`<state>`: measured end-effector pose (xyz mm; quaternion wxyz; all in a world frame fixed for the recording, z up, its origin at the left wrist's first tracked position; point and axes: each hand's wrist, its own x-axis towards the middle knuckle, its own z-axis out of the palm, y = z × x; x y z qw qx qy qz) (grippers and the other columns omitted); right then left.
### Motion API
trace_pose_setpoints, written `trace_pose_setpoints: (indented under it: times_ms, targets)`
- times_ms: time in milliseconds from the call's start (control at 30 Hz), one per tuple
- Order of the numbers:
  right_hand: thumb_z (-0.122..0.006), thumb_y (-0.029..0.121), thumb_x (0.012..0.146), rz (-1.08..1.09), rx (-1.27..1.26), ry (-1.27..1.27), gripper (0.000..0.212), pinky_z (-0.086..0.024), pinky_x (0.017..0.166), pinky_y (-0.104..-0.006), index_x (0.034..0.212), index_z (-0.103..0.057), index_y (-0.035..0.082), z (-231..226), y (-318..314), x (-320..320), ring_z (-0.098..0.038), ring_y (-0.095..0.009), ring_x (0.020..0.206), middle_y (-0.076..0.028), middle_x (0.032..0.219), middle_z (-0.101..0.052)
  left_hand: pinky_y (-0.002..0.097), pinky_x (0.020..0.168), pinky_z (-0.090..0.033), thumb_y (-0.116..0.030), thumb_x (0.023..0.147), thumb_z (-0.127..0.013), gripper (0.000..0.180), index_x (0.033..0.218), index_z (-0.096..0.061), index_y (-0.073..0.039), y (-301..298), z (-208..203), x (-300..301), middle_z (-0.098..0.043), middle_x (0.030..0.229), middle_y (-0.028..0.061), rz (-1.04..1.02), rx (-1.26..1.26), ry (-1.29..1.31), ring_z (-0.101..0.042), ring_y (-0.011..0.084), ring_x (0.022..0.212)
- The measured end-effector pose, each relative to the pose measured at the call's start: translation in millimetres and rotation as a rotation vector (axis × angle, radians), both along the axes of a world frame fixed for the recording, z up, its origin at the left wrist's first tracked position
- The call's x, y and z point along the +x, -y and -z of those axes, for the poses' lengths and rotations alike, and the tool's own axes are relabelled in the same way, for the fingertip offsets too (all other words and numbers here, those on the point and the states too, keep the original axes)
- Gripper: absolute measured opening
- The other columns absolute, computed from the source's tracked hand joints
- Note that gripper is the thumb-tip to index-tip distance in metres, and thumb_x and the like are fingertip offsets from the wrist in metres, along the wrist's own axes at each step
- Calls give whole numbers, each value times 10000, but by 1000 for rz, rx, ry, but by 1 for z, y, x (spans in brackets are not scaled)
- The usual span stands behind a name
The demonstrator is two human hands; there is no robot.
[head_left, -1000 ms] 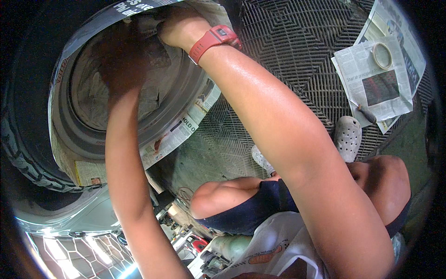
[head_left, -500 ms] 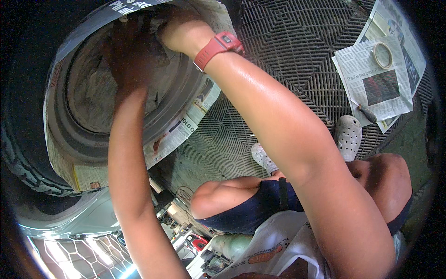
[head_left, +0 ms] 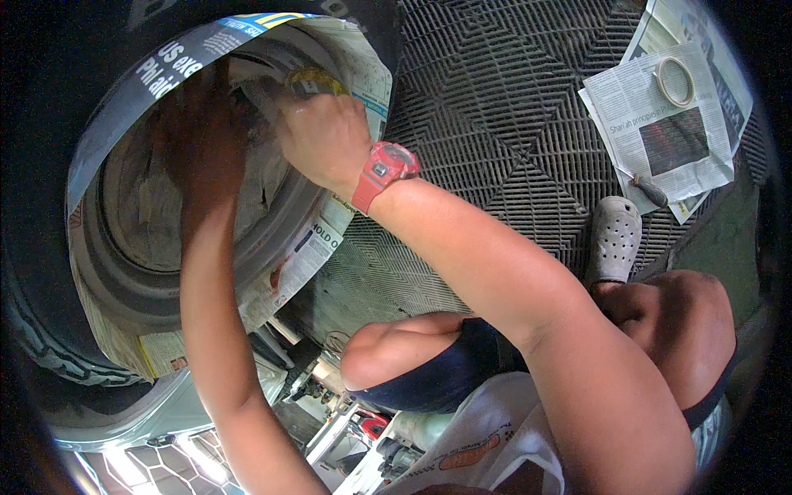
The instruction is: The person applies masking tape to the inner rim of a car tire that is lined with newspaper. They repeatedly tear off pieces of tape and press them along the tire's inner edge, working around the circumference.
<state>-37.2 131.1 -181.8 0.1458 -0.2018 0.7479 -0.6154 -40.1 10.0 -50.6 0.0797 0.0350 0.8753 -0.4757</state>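
A wheel rim sits inside a dark tyre, with newspaper tucked around its edge. More paper, dull and wrinkled, covers the middle of the rim. My left hand reaches into the rim, over that inner paper; its fingers are lost in shadow. To its right, my right hand is closed around a yellowish roll of tape, partly hidden by the fingers. A pale strip seems to stretch from the roll toward my left hand. A red watch is on my right wrist.
On the ribbed floor mat at the right lie newspaper sheets, with a pale tape ring and a dark-handled tool on them. My shoe is beside them. A pale car body panel borders the tyre below.
My right hand has drawn back from deep in the rim toward its right edge, bringing the yellowish roll into view. My left hand has shifted slightly left and down.
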Motion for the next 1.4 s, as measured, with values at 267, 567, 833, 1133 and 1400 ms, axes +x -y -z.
trace_pose_setpoints:
  times_ms: [267,567,833,1133,1400]
  targets:
    - [-617,271,935,17,-28,294,328,-589,806,-536,1180,-752,100,9,15,-15,-727,-436,902,-256,966,-742,633,1122,-356,-343,1008,-630,532,1530,-538,-297,14,1,6,-526,1517,78,21,-160,48,-445,381,1417]
    - [-599,292,941,-113,-100,391,422,-552,1014,-472,1268,-713,52,15,31,-42,-674,-437,1150,-286,1234,-686,638,1131,-344,-328,973,-664,521,1487,-586,-291,23,5,6,-540,1498,72,94,-180,15,-457,374,1410]
    - [-588,275,955,-221,-19,375,430,-532,1061,-455,1321,-698,78,3,25,-55,-653,-412,1218,-245,1309,-678,617,1099,-364,-315,940,-682,535,1469,-605,-284,14,16,3,-586,1430,106,35,-32,-89,-516,370,1344]
    - [-660,296,924,-287,29,309,446,-545,1045,-448,1328,-701,110,3,32,-66,-676,-386,1203,-228,1287,-700,607,1053,-417,-306,939,-657,508,1446,-627,-288,18,23,5,-581,1417,132,-25,-39,-58,-523,372,1338]
    - [-630,302,945,-255,20,258,461,-541,1054,-461,1370,-667,127,7,36,-70,-660,-386,1230,-203,1352,-674,592,1067,-428,-251,905,-649,489,1394,-656,-240,26,41,1,-581,1424,136,108,-28,-167,-551,374,1313]
